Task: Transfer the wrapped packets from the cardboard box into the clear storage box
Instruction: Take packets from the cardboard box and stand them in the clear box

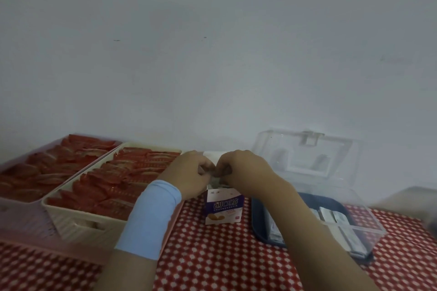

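Small purple-and-white cardboard box [223, 208] stands between both hands.
Left hand [189, 173] and right hand [243, 170] pinch its top flaps; spread them fully before pulling packets.

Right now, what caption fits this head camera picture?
Both hands working at the open cardboard box beside the clear storage box.
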A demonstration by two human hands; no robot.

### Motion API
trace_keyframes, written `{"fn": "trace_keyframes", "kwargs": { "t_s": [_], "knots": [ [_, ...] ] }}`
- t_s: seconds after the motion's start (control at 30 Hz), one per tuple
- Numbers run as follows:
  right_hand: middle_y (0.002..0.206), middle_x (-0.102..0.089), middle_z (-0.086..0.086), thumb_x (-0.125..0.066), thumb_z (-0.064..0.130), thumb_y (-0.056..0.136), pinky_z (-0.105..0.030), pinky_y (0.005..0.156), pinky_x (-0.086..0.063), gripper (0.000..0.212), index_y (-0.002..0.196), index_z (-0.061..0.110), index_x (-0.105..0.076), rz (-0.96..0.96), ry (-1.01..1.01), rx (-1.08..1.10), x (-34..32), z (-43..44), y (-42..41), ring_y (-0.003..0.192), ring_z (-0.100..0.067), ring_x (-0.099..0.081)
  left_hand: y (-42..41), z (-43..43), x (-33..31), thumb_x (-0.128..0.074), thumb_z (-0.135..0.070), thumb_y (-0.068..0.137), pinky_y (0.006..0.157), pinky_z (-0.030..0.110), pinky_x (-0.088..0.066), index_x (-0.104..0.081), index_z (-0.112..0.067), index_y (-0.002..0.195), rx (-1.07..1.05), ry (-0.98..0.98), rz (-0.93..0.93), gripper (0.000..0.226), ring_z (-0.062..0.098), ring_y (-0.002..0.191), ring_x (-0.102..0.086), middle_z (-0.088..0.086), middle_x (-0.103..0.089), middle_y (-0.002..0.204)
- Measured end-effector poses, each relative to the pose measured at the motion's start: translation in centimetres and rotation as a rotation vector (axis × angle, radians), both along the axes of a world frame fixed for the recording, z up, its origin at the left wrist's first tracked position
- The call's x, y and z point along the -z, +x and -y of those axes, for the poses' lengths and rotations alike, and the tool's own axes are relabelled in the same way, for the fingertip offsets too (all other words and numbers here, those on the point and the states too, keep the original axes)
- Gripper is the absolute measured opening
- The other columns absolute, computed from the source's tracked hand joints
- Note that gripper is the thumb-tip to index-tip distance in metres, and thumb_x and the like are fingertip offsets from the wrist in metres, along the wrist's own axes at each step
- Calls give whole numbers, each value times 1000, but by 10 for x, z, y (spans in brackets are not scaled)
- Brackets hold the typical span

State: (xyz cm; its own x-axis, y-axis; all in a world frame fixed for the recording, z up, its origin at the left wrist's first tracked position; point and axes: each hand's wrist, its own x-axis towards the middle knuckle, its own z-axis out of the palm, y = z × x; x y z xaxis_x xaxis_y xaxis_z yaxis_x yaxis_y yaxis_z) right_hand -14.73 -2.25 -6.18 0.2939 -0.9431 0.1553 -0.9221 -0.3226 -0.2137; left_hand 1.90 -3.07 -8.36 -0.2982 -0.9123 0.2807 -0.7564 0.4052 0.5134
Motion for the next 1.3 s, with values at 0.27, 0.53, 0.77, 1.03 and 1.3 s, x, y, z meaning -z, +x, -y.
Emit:
{"fn": "trace_keyframes", "kwargs": {
  "t_s": [0.27,0.53,0.77,1.03,1.3],
  "knots": [
    [89,-65,20,-67,23,92,-17,66,-46,30,118,38,-65,352,-66,22,10,-3,-18,76,3,-58,-2,-4,2,-69,-33,88,87,22,-48,-63,-35,119,10,104,-156,31,-5,96,-58,-20,-66,105],
    [85,-68,20,-64,23,95,-13,65,-51,17,90,38,-71,510,-99,-5,8,-2,-21,74,2,-64,-9,1,9,-74,-30,85,71,23,-47,-67,-36,78,-36,-14,-291,12,1,80,-62,-18,-69,79],
    [73,-71,10,-71,18,90,-11,57,-47,12,85,28,-73,665,-46,-19,3,-4,-25,64,-1,-65,-13,-3,4,-77,-25,83,75,29,-56,-69,-30,84,19,-9,-445,9,14,78,-66,-7,-70,80],
    [77,-74,7,-71,7,89,-20,71,-53,16,86,23,-75,974,-112,-199,-9,-15,-22,73,-6,-65,-10,-15,-17,-70,-11,88,73,33,-57,-65,-6,88,144,214,-709,7,23,76,-68,6,-73,82],
    [90,-77,3,-63,2,94,-17,75,-52,18,103,14,-74,1132,21,-291,-13,-21,-21,82,-4,-69,-5,-28,-20,-61,-16,82,68,34,-60,-47,18,129,401,631,-1046,59,23,75,-72,14,-75,99]
  ]
}}
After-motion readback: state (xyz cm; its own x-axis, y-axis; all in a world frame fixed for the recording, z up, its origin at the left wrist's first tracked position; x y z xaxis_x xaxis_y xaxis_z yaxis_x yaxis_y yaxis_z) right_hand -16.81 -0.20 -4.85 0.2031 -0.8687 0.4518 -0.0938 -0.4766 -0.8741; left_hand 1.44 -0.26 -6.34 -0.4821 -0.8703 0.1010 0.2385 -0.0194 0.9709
